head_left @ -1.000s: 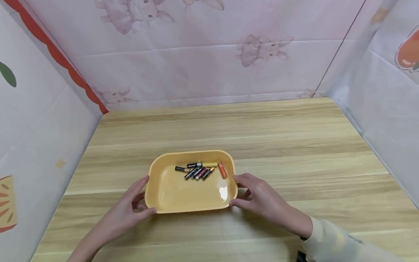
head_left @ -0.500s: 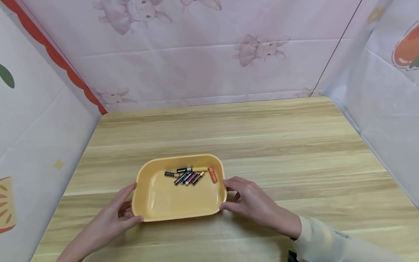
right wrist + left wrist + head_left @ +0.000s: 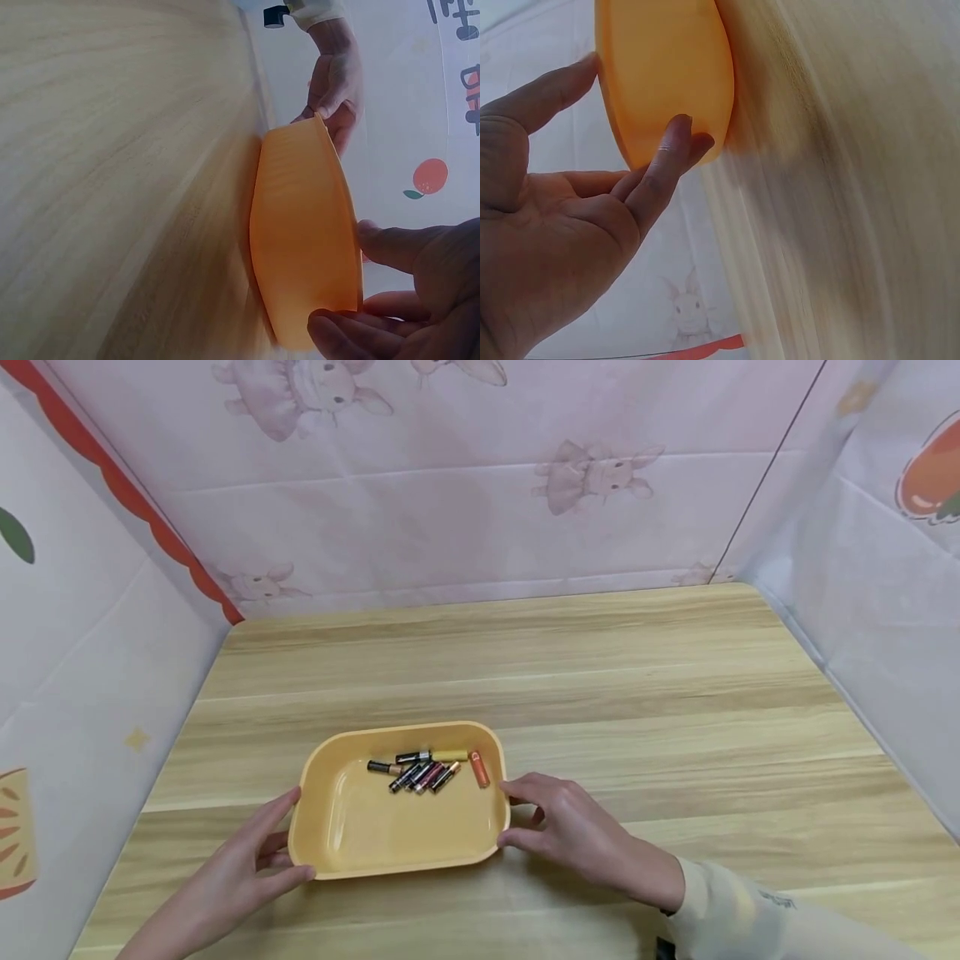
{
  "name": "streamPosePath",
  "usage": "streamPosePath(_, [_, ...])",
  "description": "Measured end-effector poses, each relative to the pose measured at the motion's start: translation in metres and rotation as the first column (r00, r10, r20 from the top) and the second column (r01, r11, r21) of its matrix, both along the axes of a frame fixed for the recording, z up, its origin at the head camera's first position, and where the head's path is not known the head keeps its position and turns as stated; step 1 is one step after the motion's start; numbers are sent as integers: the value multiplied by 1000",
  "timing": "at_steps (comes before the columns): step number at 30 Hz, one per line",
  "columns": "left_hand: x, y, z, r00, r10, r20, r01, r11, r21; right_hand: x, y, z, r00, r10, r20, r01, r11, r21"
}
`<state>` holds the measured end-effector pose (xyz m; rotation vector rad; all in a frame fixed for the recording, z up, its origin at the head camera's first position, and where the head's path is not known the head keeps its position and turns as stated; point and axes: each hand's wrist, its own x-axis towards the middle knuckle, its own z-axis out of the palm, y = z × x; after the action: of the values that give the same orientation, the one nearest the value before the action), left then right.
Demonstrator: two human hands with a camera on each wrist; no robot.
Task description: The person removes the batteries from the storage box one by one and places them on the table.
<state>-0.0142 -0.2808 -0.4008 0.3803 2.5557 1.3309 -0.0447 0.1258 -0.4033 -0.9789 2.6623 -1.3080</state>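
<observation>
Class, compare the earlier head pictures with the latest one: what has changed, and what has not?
The tray has moved left and nearer the person, and the left hand and right hand have moved with it. Nothing was taken hold of or let go. Both hands still hold its ends; the batteries inside keep their arrangement.

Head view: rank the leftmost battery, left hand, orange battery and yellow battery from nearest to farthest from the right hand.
1. Orange battery: right end of the group, nearest the right hand.
2. Yellow battery: just left of the orange one, near the tray's far wall.
3. Leftmost battery: the group's left end.
4. Left hand: at the tray's left end.
</observation>
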Motion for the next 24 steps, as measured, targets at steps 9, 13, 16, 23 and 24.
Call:
streamPosePath(9, [-1, -2, 3, 999, -7, -32, 4, 996, -94, -7, 0, 4, 996, -62, 62, 61, 998, 23])
streamPosePath(13, [-3, -4, 0, 993, -54, -107, 46, 996, -74, -13, -2, 8, 997, -79, -24, 80, 996, 36])
streamPosePath(16, [-4, -6, -1, 988, -76, -135, 69, 996, -57, -18, -5, 13, 993, -85, -84, 89, 995, 43])
streamPosePath(23, [-4, -7, 1, 990, -74, -117, 64, 994, -84, -34, -18, 28, 989, 24, -146, -20, 999, 31])
streamPosePath(24, [-4, -7, 1, 991, -72, -112, 62, 994, -88, -36, -20, 29, 989, 46, -144, -40, 998, 39])
